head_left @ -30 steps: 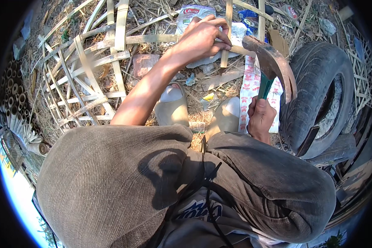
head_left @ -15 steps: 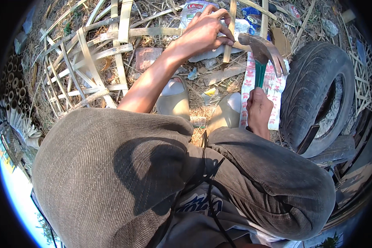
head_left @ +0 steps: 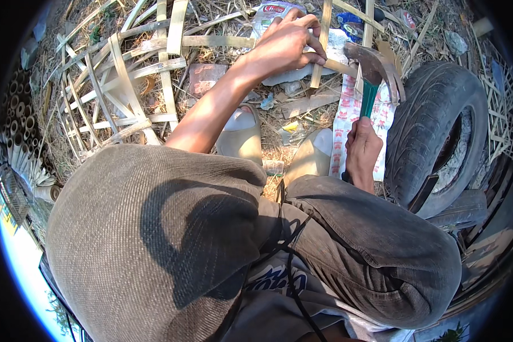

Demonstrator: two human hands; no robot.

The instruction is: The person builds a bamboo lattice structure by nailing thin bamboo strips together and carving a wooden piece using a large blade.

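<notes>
Left hand: the left hand (head_left: 288,43) reaches forward, fingers pinched shut around an upright bamboo strip (head_left: 323,43) where it crosses a horizontal one.
Right hand: the right hand (head_left: 362,149) is wrapped tight around the green handle of a claw hammer (head_left: 372,77).
Hammer head: raised just right of the left hand's fingertips, above the crossing strips, well ahead of the gripping fist.
Bamboo frame: a woven lattice of flat bamboo strips (head_left: 131,91) spreads left of the left forearm, on straw-littered ground.
Tyre: an old tyre (head_left: 439,131) lies just right of the hammer hand.
Feet: two pale sandals (head_left: 242,134) sit between the arms.
</notes>
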